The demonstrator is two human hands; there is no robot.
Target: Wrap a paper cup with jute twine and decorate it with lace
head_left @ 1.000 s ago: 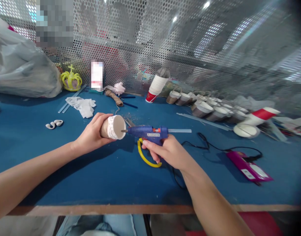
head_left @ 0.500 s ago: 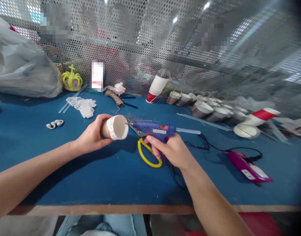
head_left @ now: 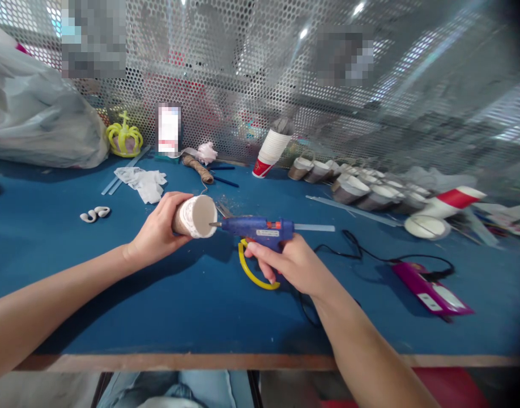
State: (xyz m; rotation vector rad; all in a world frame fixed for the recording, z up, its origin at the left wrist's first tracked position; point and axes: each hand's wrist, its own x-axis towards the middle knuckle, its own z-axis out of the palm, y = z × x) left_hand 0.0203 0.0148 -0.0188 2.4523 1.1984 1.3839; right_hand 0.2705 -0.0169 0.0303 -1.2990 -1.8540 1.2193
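My left hand (head_left: 160, 229) wraps round a paper cup (head_left: 204, 216) with a brown side and a white lacy band near its rim. The cup lies tilted, its white mouth facing right. In my right hand (head_left: 285, 255) is a blue hot glue gun (head_left: 255, 228), a clear glue stick (head_left: 314, 228) jutting from its back. The metal nozzle is at the lower part of the cup's mouth; whether it touches the rim I cannot tell. Beneath the gun lie scissors with a yellow handle (head_left: 254, 276), partly hidden by my right hand.
Behind are a twine roll (head_left: 197, 169), white lace (head_left: 143, 182), a yellow crown (head_left: 124, 137) and stacked paper cups (head_left: 272, 148). Several wrapped cups (head_left: 349, 188) stand back right. A black cord (head_left: 373, 256) runs to a purple power strip (head_left: 432, 289). White earbuds (head_left: 95, 213) lie left.
The glue gun has moved left and slightly down, its nozzle shifting along the rim to a lower spot. My left hand has turned the cup slightly and raised it a little.
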